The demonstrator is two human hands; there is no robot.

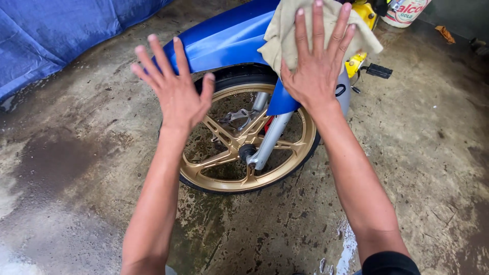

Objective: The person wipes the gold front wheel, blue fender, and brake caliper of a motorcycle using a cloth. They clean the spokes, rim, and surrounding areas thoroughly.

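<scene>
On top of a blue motorcycle front fender (224, 38), a beige cloth (285, 30) lies draped, with one corner hanging off toward the right. Pressing down on that cloth is the person's right hand (316, 66), flat and spread, all five fingers stretched out and lying on the fabric rather than closed around it. So the palm pins the cloth against the fender without clenching it.

To the left, the left hand (175, 86) hovers open in the air, fingers fanned apart, holding nothing. It sits in front of the fender's lower edge, and whether it touches the paint cannot be told.

Below the fender is the front wheel (244, 147), a gold cast rim with thick spokes inside a black tyre. Silver fork legs (270, 135) run down to the hub, and a brake disc shows behind the spokes.

Further right, a black footpeg (379, 70) sticks out beside a yellow body part (356, 61). A white plastic tub (407, 11) stands at the top edge, near the bike.

Wet, stained concrete floor (423, 153) spreads all around, with a small puddle near the right forearm. A blue tarpaulin (56, 30) covers the upper left corner, well apart from both hands.
</scene>
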